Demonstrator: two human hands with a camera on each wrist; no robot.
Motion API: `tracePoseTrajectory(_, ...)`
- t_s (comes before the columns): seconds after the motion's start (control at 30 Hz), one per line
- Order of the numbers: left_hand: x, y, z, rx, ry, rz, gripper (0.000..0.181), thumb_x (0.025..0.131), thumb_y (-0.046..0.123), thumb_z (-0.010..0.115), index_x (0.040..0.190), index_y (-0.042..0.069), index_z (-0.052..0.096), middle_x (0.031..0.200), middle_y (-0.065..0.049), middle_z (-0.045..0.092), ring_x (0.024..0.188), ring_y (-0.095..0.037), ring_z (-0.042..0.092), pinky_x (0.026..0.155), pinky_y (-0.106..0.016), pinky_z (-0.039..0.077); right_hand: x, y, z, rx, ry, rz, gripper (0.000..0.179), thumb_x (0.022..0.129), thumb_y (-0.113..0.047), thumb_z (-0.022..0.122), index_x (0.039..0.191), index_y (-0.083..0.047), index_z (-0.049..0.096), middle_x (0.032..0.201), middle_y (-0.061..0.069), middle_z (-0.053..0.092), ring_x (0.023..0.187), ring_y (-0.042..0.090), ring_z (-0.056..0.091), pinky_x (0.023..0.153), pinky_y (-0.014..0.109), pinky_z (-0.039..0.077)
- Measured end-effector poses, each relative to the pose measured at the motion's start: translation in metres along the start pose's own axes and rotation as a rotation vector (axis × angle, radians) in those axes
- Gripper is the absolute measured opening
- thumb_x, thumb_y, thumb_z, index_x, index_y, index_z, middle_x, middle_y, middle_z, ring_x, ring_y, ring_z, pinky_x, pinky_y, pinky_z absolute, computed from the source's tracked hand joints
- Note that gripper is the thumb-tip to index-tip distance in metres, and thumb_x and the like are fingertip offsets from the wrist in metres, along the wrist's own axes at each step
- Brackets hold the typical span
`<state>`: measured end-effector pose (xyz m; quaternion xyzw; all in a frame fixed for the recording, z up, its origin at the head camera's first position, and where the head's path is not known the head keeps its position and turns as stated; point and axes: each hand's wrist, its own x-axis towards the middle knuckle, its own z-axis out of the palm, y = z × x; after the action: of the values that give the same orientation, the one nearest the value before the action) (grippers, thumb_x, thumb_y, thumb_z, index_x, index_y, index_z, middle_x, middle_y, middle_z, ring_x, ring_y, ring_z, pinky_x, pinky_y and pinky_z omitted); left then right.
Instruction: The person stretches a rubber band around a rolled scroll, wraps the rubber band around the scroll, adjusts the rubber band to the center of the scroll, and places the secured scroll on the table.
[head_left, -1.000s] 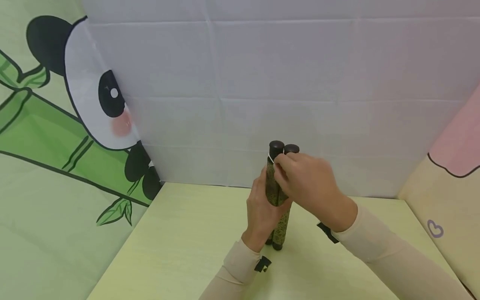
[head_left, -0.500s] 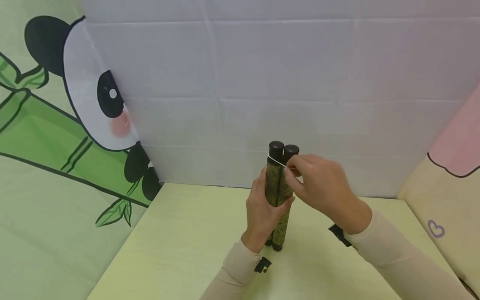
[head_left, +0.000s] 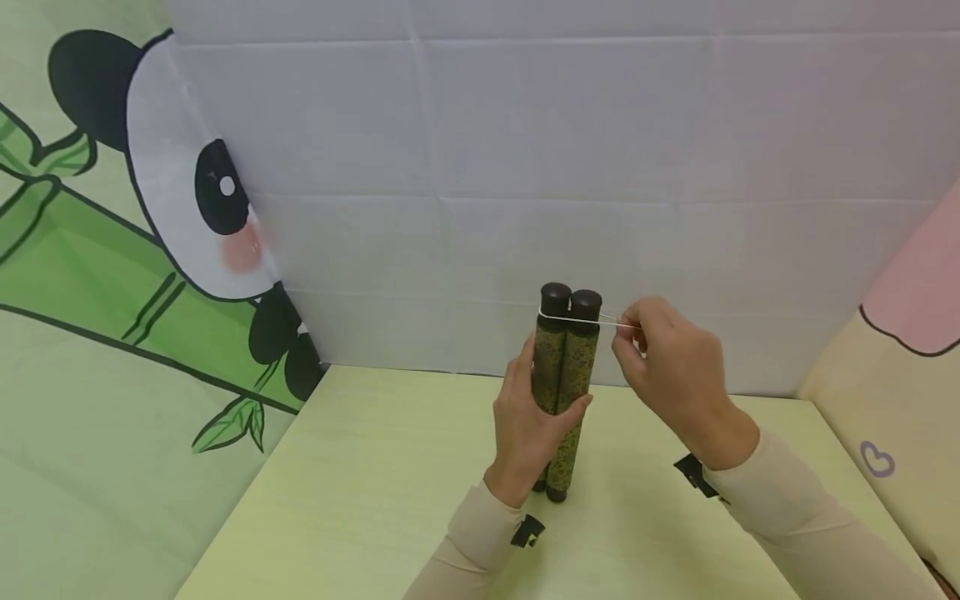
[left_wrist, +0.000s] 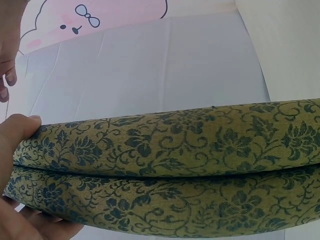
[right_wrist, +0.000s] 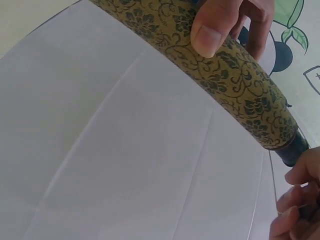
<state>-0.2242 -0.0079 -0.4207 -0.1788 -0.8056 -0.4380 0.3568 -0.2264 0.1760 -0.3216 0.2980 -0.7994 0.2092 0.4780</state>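
"Patterned rolls [head_left: 574, 379], quantity two. State position."

"From my remote station, I read them right of centre in the head view, over the table [head_left: 375, 467]. They lie side by side, touching along their length. The long axis runs up the frame, with a slight lean to the right at the top. I cannot tell whether the lower ends bear on the table."

"State finish."

"Olive covering, dark floral scrollwork. Black end caps [head_left: 556, 297] terminate both upper ends; dark ends also show at the bottom."

"State of the left hand [head_left: 521, 425]?"

"Holding the pair at mid-length. The thumb lies on one side, the fingers wrap the other."

"State of the right hand [head_left: 671, 358]?"

"Narrow at the tips. Thumb and fingers pinch the white cord [head_left: 578, 320]. The hand sits beside the upper ends, apart from them."

"State cord routing."

"One strand crosses the front of both black sections. A second strand emerges from behind the right-hand roll. Both run straight to the pinching fingertips."

"State surroundings."

"I see a grey backdrop [head_left: 570, 125] at the rear, a panda print [head_left: 172, 208] on the left panel and a pink print [head_left: 915, 283] on the right panel. Each pale sleeve [head_left: 810, 508] carries a black tab [head_left: 527, 531] near the wrist."
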Motion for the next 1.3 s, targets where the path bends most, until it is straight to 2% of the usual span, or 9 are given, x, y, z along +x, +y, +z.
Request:
tracePoseTrajectory(0.13, 0.0, 0.0, 0.001, 0.0, -0.004, -0.006, 0.105, 0.076, 0.029, 0.092, 0.16, 0.015, 0.031, 0.133, -0.01, 0.057, 0.104, -0.024, 0.063, 0.079, -0.041, 0.057, -0.003, 0.004, 0.005, 0.026, 0.116, 0.011, 0.029, 0.082, 0.008, 0.066, 0.069, -0.01, 0.047, 0.059, 0.001, 0.045, 0.047, 0.013, 0.039, 0.043, 0.031, 0.032)
tracePoseTrajectory(0.27, 0.001, 0.0, 0.0, 0.003, -0.001, 0.005, 0.105, 0.075, 0.028, 0.093, 0.159, 0.014, 0.032, 0.132, -0.01, 0.058, 0.104, -0.024, 0.063, 0.08, -0.041, 0.057, -0.006, 0.006, 0.01, 0.09, 0.17, 0.015, 0.051, 0.084, 0.007, 0.066, 0.06, -0.019, 0.029, 0.057, -0.005, 0.023, 0.051, 0.011, 0.021, 0.05, 0.03, 0.024)
tracePoseTrajectory(0.4, 0.002, 0.0, -0.001, 0.002, 0.002, 0.006, 0.104, 0.075, 0.029, 0.093, 0.159, 0.012, 0.033, 0.131, -0.01, 0.058, 0.102, -0.024, 0.064, 0.079, -0.041, 0.057, -0.009, 0.004, 0.015, 0.24, 0.234, 0.013, 0.052, 0.084, 0.009, 0.065, 0.058, -0.018, 0.029, 0.054, -0.002, 0.036, 0.052, 0.017, 0.04, 0.063, 0.031, 0.036)
tracePoseTrajectory(0.53, 0.002, 0.0, -0.002, -0.008, -0.005, -0.017, 0.103, 0.076, 0.03, 0.092, 0.159, 0.015, 0.032, 0.131, -0.008, 0.058, 0.1, -0.021, 0.064, 0.078, -0.038, 0.056, -0.009, -0.003, 0.019, 0.44, 0.311, -0.006, 0.047, 0.085, 0.004, 0.063, 0.056, -0.015, 0.032, 0.059, 0.003, 0.052, 0.068, 0.028, 0.06, 0.079, 0.029, 0.039)
tracePoseTrajectory(0.7, 0.001, 0.0, -0.004, -0.021, 0.001, -0.006, 0.103, 0.076, 0.029, 0.092, 0.159, 0.016, 0.032, 0.129, -0.008, 0.059, 0.098, -0.02, 0.064, 0.076, -0.036, 0.057, -0.006, -0.014, 0.02, 0.582, 0.366, -0.089, 0.042, 0.086, 0.0, 0.061, 0.056, -0.012, 0.034, 0.062, 0.004, 0.046, 0.071, 0.029, 0.054, 0.08, 0.03, 0.037)
tracePoseTrajectory(0.8, 0.001, 0.001, -0.005, -0.026, 0.003, 0.004, 0.103, 0.076, 0.027, 0.092, 0.159, 0.014, 0.032, 0.13, -0.009, 0.059, 0.101, -0.02, 0.064, 0.078, -0.037, 0.057, -0.007, -0.016, 0.019, 0.583, 0.406, -0.076, 0.043, 0.087, 0.001, 0.06, 0.056, -0.011, 0.032, 0.062, 0.005, 0.045, 0.067, 0.022, 0.05, 0.075, 0.025, 0.038)
tracePoseTrajectory(0.93, 0.002, 0.002, -0.005, -0.03, -0.01, -0.007, 0.102, 0.077, 0.028, 0.091, 0.159, 0.015, 0.032, 0.133, -0.008, 0.058, 0.105, -0.022, 0.064, 0.081, -0.038, 0.057, -0.012, -0.011, 0.02, 0.525, 0.444, 0.035, 0.044, 0.087, -0.001, 0.061, 0.056, -0.009, 0.03, 0.061, 0.006, 0.045, 0.063, 0.011, 0.045, 0.066, 0.02, 0.034)
tracePoseTrajectory(1.17, 0.001, 0.002, -0.006, -0.036, -0.012, -0.013, 0.103, 0.076, 0.027, 0.092, 0.159, 0.015, 0.032, 0.132, -0.007, 0.058, 0.103, -0.022, 0.064, 0.079, -0.038, 0.056, -0.018, -0.001, 0.019, 0.494, 0.378, 0.116, 0.047, 0.098, -0.026, 0.07, 0.063, -0.004, 0.049, 0.062, 0.003, 0.045, 0.061, 0.006, 0.037, 0.062, 0.022, 0.03)
tracePoseTrajectory(1.3, 0.0, 0.002, -0.006, -0.034, -0.011, -0.011, 0.102, 0.076, 0.026, 0.092, 0.158, 0.013, 0.033, 0.13, -0.008, 0.059, 0.101, -0.022, 0.064, 0.077, -0.038, 0.057, -0.019, -0.001, 0.02, 0.496, 0.33, 0.142, 0.049, 0.101, -0.04, 0.063, 0.076, 0.003, 0.064, 0.068, 0.011, 0.062, 0.066, 0.002, 0.052, 0.068, 0.018, 0.041)
